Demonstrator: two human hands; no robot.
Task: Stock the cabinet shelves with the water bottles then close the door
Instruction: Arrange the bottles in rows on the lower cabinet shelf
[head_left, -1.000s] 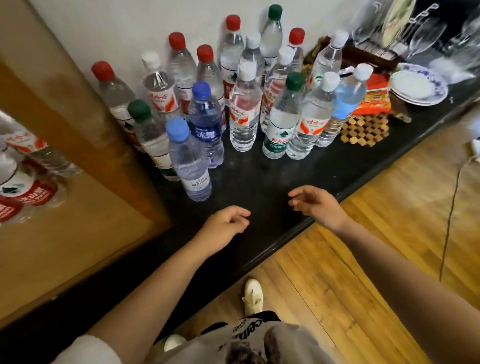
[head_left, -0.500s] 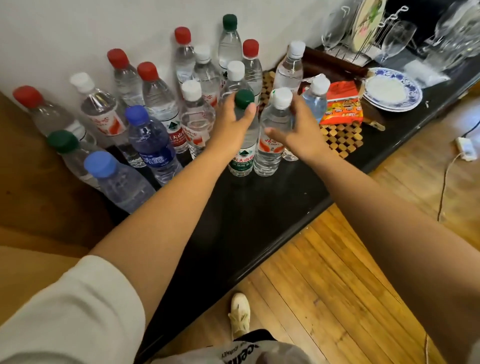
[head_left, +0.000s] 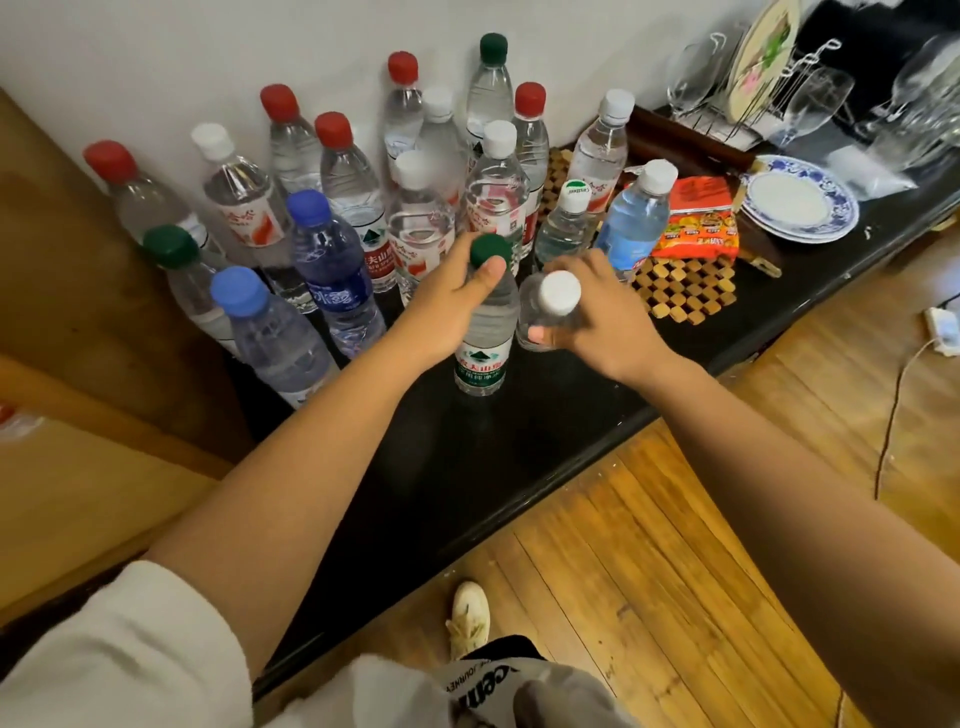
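At the far left stands the wooden cabinet, hard against my black countertop, with a white wall behind. A crowd of water bottles fills the counter's back. My left hand grips the green-capped bottle just under its cap; my right hand wraps round the white-capped bottle touching it. Further right lie a woven mat, an orange snack packet and blue-rimmed plates. Wooden floorboards run below the counter edge.
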